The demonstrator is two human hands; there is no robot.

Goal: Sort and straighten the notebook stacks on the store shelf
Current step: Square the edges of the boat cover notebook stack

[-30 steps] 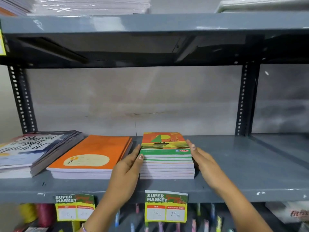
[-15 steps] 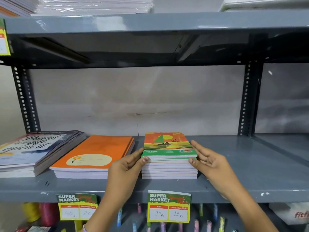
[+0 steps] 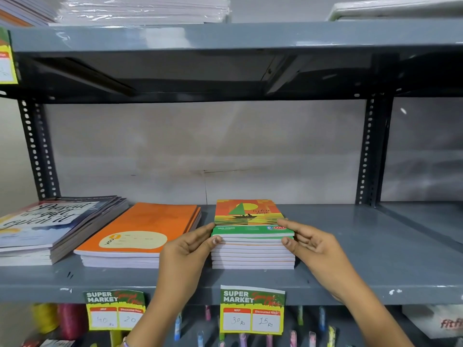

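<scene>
A: Where are the hands?

B: Both are at the small sailboat stack [image 3: 253,246]. The left hand [image 3: 186,249] has its thumb on the stack's near left corner and its fingers along the left side. The right hand [image 3: 313,246] mirrors it: the forefinger lies over the top cover's right edge, the thumb presses the side a few books down, and the other fingers are spread loose. Neither is closed into a full grasp; they pinch the upper books between them.

A: What has changed in the last second?

B: A second ago both hands lay flat against the stack's sides, squaring it. Now the fingertips have curled in at the top front corners. I judge the side-squaring is done and they are either nudging the top notebook [image 3: 250,219] flush or about to lift it.

A: And the stack itself?

B: It sits mid-shelf, close to the front lip, its edges fairly even. Just to its left lies the orange stack [image 3: 140,229], slightly angled, and further left a fanned pile of lettered notebooks [image 3: 50,221] that looks least tidy.

A: The surroundings?

B: A grey metal shelf [image 3: 363,246], bare to the right of the hands, with perforated uprights [image 3: 368,151] and a pale wall behind. Price tags [image 3: 251,309] hang from the front edge. Wrapped packs [image 3: 145,8] sit on the shelf above.
</scene>
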